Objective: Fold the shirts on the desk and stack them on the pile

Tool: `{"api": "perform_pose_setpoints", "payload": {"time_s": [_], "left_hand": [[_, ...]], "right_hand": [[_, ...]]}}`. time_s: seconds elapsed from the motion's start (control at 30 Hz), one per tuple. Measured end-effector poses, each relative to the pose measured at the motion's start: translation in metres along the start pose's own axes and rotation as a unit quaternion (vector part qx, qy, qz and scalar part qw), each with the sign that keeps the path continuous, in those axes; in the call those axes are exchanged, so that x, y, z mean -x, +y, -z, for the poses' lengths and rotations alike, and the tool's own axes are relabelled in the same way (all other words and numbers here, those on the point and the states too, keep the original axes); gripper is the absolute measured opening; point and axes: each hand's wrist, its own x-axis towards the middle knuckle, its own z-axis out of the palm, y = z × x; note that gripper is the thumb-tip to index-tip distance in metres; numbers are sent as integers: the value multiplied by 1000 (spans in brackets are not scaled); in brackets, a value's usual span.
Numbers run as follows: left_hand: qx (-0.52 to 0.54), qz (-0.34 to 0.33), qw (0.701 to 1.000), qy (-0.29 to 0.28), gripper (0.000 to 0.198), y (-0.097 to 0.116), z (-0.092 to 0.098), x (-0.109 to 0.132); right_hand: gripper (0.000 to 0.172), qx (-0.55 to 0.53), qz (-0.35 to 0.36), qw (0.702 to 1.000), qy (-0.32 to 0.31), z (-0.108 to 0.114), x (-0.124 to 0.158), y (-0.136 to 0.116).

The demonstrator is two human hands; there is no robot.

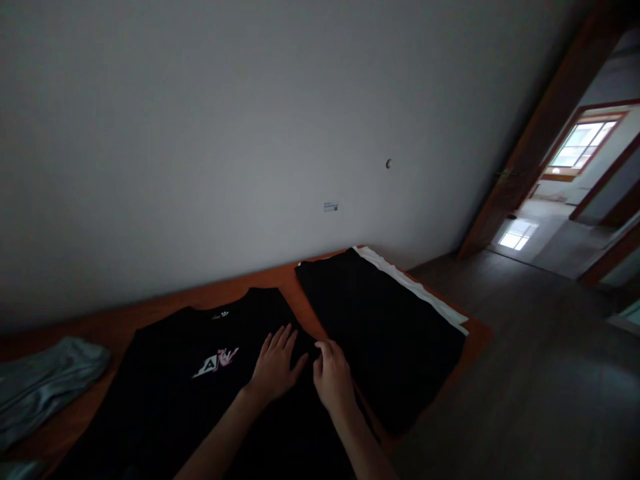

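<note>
A black T-shirt (165, 373) with a white and pink chest print lies spread out, its neckline toward the wall. My left hand (275, 363) rests flat on its right part, fingers stretched out and slightly apart. Close beside it, my right hand (332, 375) has its fingers curled in a pinch at the shirt's right edge. The dark cloth between those fingertips is hard to make out. Right of the shirt lies a stack of folded clothes (380, 320), black on top, with white cloth (415, 287) showing along its far right side.
The orange-brown wooden table (200, 293) stands against a grey wall (200, 133). A crumpled grey garment (55, 373) lies at the left. Beyond the table's right edge are the floor (500, 373) and an open doorway with a brown door (520, 153).
</note>
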Motion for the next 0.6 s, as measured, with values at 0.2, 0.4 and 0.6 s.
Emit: {"api": "perform_pose_setpoints", "payload": {"time_s": [0.2, 0.4, 0.6], "left_hand": [[1, 1, 999, -36, 72, -1, 1, 11], [-27, 74, 996, -49, 83, -3, 9, 9], [-35, 72, 996, -48, 76, -23, 7, 2]], "right_hand": [[27, -3, -10, 999, 32, -2, 0, -2], [18, 3, 3, 1000, 31, -1, 1, -4], [25, 14, 2, 1000, 22, 2, 1, -5]]}}
